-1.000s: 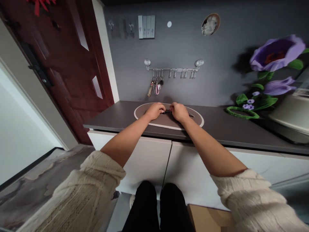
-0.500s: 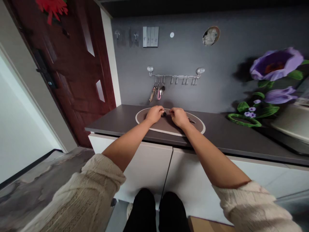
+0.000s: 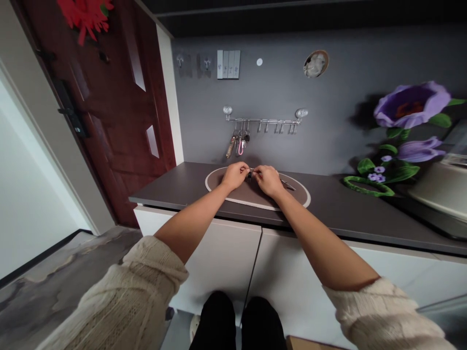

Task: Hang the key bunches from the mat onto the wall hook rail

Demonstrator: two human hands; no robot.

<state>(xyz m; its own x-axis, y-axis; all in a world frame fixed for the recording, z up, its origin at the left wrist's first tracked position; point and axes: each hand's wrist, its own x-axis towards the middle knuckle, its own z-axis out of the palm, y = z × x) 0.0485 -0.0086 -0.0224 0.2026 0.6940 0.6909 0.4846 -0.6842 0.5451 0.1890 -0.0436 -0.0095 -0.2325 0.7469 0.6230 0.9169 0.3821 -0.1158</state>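
Note:
My left hand (image 3: 234,175) and my right hand (image 3: 267,179) meet over an oval brown mat (image 3: 296,193) on a dark countertop (image 3: 175,187). Both have their fingers pinched on a small key set (image 3: 250,173) with a dark head, held between them just above the mat. More metal keys (image 3: 287,184) lie on the mat right of my right hand. On the grey wall above hangs a chrome hook rail (image 3: 265,120) with one key bunch (image 3: 238,141) on its left hooks.
A dark red door (image 3: 109,107) stands at the left. Purple fabric flowers (image 3: 408,121) and a green ring (image 3: 367,187) sit at the counter's right, beside a pale appliance (image 3: 438,194). White cabinet doors (image 3: 226,253) are below the counter. Light switches (image 3: 228,64) are on the wall.
Both hands have lifted the small key set slightly off the mat and drawn closer together. My head has tilted up a little, so the scene sits lower in view.

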